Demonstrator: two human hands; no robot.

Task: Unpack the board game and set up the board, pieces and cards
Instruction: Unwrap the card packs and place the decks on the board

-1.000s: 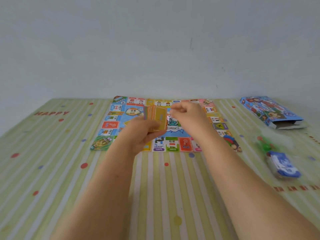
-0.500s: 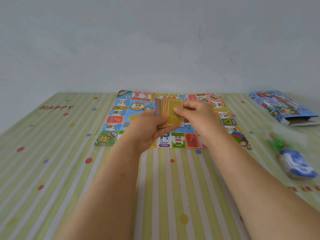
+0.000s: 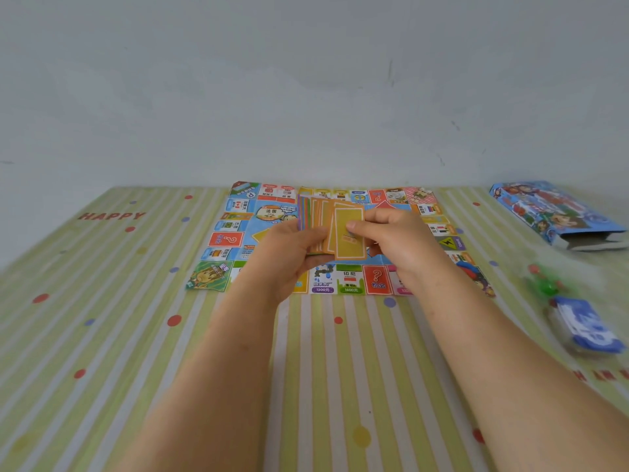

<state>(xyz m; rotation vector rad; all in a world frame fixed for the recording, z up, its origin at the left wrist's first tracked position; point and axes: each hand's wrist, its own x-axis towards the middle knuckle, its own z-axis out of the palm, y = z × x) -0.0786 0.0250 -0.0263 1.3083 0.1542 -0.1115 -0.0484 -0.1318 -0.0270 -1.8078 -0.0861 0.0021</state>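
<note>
Seems to be sorting the cards (image 3: pixel 340 216): gripping the fan in the left hand (image 3: pixel 289 253), pinching the front card with the right hand (image 3: pixel 398 243). Holding them above the board (image 3: pixel 235 240), toward 12 o'clock on the striped table (image 3: pixel 102 335). Probably calls next for sliding that card free without dragging neighbours. Look thin, glossy: orange backs, white borders, purple-green edges at 9 o'clock.

left hand (image 3: pixel 289 248) fanning cards (image 3: pixel 332 229) above board (image 3: pixel 231 240); right hand (image 3: pixel 396 240) pinching front card (image 3: pixel 349 238)
</note>
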